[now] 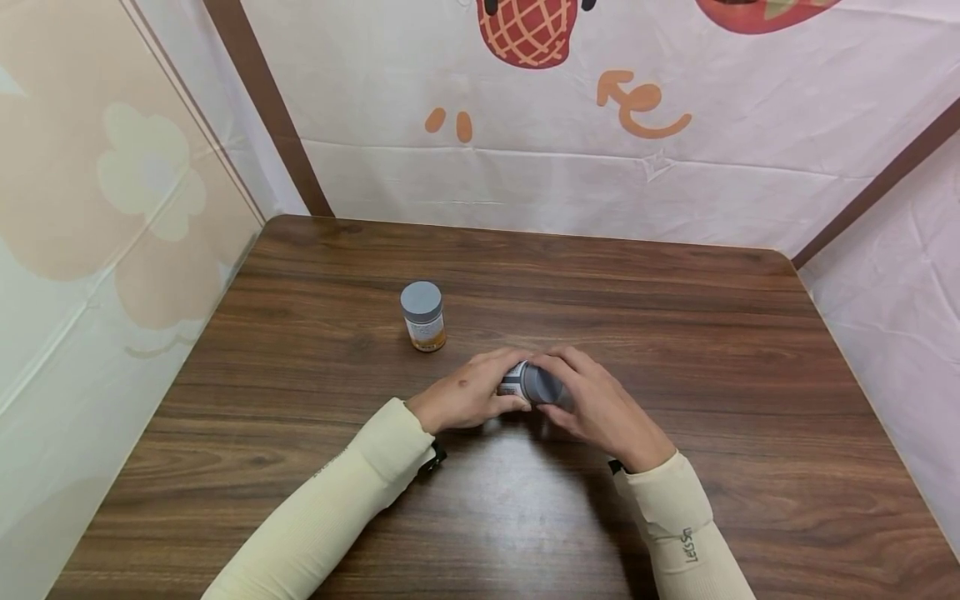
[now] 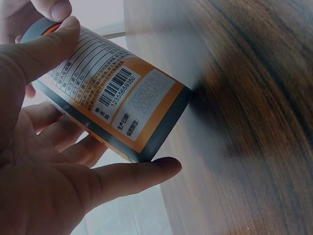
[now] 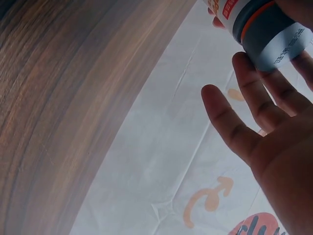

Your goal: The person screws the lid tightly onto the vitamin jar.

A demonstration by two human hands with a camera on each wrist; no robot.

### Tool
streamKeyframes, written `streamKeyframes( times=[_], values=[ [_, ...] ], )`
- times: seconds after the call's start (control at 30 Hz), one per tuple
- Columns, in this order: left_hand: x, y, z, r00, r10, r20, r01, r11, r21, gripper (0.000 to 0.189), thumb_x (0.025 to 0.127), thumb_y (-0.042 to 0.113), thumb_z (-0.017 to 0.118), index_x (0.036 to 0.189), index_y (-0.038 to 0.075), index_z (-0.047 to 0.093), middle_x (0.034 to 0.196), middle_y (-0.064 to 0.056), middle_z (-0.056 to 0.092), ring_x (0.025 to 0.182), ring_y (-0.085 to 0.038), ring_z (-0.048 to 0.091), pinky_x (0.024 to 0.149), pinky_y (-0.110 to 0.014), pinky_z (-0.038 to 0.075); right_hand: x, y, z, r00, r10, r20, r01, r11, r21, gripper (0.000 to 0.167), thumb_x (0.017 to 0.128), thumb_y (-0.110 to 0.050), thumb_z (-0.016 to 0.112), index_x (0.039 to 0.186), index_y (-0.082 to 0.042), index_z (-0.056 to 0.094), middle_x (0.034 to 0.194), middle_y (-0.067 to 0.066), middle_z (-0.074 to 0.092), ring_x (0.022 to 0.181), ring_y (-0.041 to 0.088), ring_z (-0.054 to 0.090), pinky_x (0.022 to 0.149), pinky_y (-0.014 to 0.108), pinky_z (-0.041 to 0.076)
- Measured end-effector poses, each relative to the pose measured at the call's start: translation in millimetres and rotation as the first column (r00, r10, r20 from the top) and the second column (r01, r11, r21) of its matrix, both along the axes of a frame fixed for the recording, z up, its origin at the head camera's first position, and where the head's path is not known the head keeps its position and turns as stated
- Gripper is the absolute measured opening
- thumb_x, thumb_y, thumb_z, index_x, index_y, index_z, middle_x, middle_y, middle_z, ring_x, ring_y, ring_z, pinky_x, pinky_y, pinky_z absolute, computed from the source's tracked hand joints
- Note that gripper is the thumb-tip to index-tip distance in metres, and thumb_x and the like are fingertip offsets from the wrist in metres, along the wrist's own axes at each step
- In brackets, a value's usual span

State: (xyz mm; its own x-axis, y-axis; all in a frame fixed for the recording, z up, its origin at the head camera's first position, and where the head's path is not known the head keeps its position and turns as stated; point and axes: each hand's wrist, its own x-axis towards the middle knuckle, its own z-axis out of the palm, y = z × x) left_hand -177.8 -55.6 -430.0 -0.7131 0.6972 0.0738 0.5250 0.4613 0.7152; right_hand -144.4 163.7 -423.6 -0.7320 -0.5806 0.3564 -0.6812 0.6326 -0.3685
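Note:
A small supplement bottle (image 1: 513, 383) with a white, orange and grey label is tilted over the table, its grey lid (image 1: 543, 385) toward the right. My left hand (image 1: 467, 392) grips the bottle's body, thumb on the near side. Around the lid, my right hand (image 1: 603, 408) curls its thumb and fingers. In the left wrist view, the bottle's label (image 2: 117, 93) shows a barcode and printed dates, and its base points toward the tabletop. The right wrist view shows the lid (image 3: 269, 32) against the fingertips (image 3: 244, 63); the rest of the bottle is cut off there.
A second bottle (image 1: 423, 317) with a grey lid and orange lower label stands upright, farther back and left of my hands. The brown wood-grain table (image 1: 480, 533) meets a printed cloth wall (image 1: 525, 183) behind, with more cloth on both sides.

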Motion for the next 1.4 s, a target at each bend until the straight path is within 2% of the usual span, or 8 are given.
streamKeyframes(
  times=[0.13,0.27,0.47,0.57,0.73,0.9,1.13,1.4],
  values=[
    [0.3,0.3,0.3,1.0,0.001,0.004,-0.001,1.0,0.009,0.056,0.09,0.018,0.076,0.139,0.01,0.052,0.132,-0.005,0.059,0.109,-0.015,0.057,0.092,-0.032,0.048,1.8,-0.2,0.9,1.0,-0.01,0.028,0.01,1.0,-0.005,0.061,0.08,-0.012,0.086,0.133,-0.009,0.057,0.124,0.007,0.057,0.108,0.021,0.058,0.086,0.038,0.052],
    [0.8,0.3,0.7,1.0,0.006,-0.002,-0.006,1.0,-0.002,0.057,0.091,0.019,0.075,0.141,0.01,0.051,0.136,-0.006,0.057,0.114,-0.016,0.056,0.095,-0.034,0.047,4.8,-0.5,2.4,0.994,-0.062,0.089,0.061,0.998,0.005,0.059,0.086,-0.021,0.082,0.138,-0.011,0.054,0.119,0.005,0.057,0.097,0.017,0.057,0.078,0.036,0.052],
    [1.3,-0.3,1.1,1.0,0.006,-0.029,-0.007,1.0,-0.012,0.058,0.092,0.018,0.075,0.142,0.006,0.05,0.14,-0.011,0.055,0.12,-0.019,0.055,0.098,-0.036,0.047,6.2,-1.5,2.9,0.984,-0.107,0.142,0.105,0.994,0.023,0.06,0.09,-0.027,0.078,0.141,-0.011,0.051,0.117,0.008,0.058,0.091,0.018,0.056,0.075,0.036,0.051],
    [1.3,-0.5,0.3,1.0,0.005,-0.03,-0.005,1.0,-0.01,0.058,0.091,0.016,0.075,0.142,0.005,0.049,0.139,-0.011,0.055,0.12,-0.02,0.055,0.098,-0.037,0.046,5.4,-0.9,2.7,0.989,-0.097,0.113,0.094,0.995,0.031,0.061,0.088,-0.027,0.08,0.14,-0.011,0.052,0.116,0.007,0.058,0.091,0.019,0.057,0.075,0.036,0.052],
    [0.8,0.0,0.5,1.0,0.004,0.004,-0.004,1.0,-0.006,0.056,0.091,0.017,0.075,0.141,0.008,0.05,0.134,-0.007,0.058,0.11,-0.016,0.057,0.092,-0.034,0.048,2.6,0.4,2.2,0.999,-0.035,0.03,0.034,0.999,0.028,0.062,0.081,-0.017,0.086,0.135,-0.011,0.057,0.124,0.006,0.057,0.107,0.022,0.059,0.087,0.039,0.052],
    [-0.1,0.6,0.2,1.0,0.007,0.018,-0.007,1.0,-0.006,0.053,0.091,0.018,0.075,0.138,0.009,0.052,0.129,-0.005,0.06,0.105,-0.015,0.057,0.088,-0.032,0.049,1.4,0.7,1.6,1.0,0.016,0.013,-0.016,1.0,0.001,0.059,0.08,-0.009,0.086,0.133,-0.009,0.058,0.127,0.008,0.056,0.116,0.024,0.056,0.092,0.039,0.05],
    [-0.6,1.2,0.6,1.0,0.009,0.024,-0.009,1.0,-0.006,0.054,0.092,0.017,0.075,0.14,0.009,0.051,0.131,-0.006,0.059,0.106,-0.015,0.057,0.089,-0.031,0.049,2.0,0.9,1.1,1.0,0.016,0.019,-0.015,1.0,-0.021,0.059,0.082,-0.011,0.084,0.134,-0.009,0.057,0.127,0.007,0.056,0.116,0.021,0.055,0.092,0.037,0.05],
    [0.1,1.3,0.4,1.0,0.009,0.007,-0.009,1.0,0.006,0.055,0.092,0.017,0.075,0.14,0.01,0.051,0.134,-0.006,0.058,0.108,-0.015,0.057,0.09,-0.032,0.049,2.1,-0.1,-0.2,1.0,0.012,-0.003,-0.012,0.999,-0.033,0.062,0.08,-0.013,0.085,0.134,-0.006,0.056,0.119,0.009,0.058,0.105,0.021,0.057,0.085,0.037,0.052]
  ],
)
